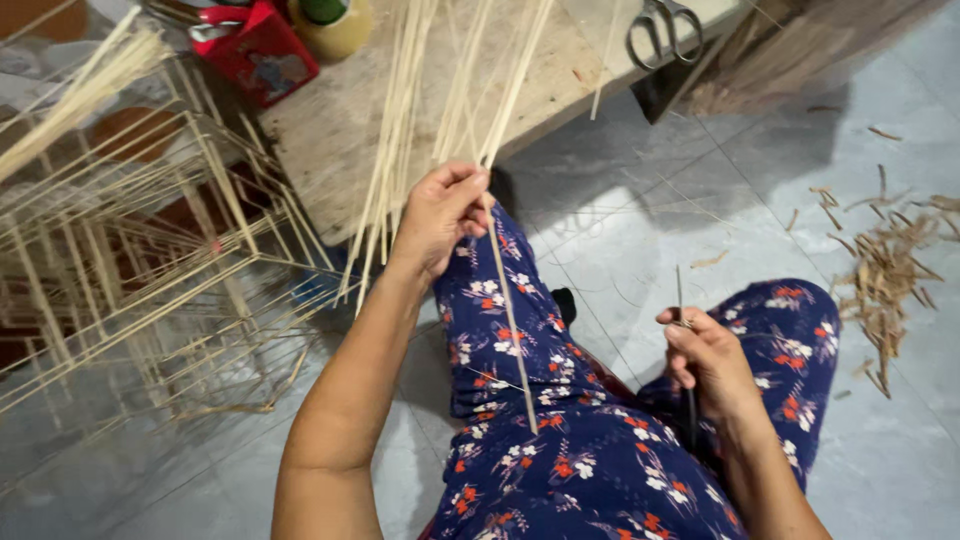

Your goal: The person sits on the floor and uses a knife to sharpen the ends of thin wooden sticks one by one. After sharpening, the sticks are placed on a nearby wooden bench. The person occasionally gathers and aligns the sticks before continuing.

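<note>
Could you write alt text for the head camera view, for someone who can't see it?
Seen from above, a seated person's left hand grips one thin bamboo stick from a bundle of sticks on a wooden board, while the right hand holds a thin dark blade. Stick frames stand left; scissors lie on the board.

Around the low wooden board (340, 130) you had scissors (662, 30) at its far right end, a red box (262, 52) and yellow tape roll (335, 25) on its far left, stick frames (140, 260) left of it, and dry shavings (885, 270) well to its right.
</note>
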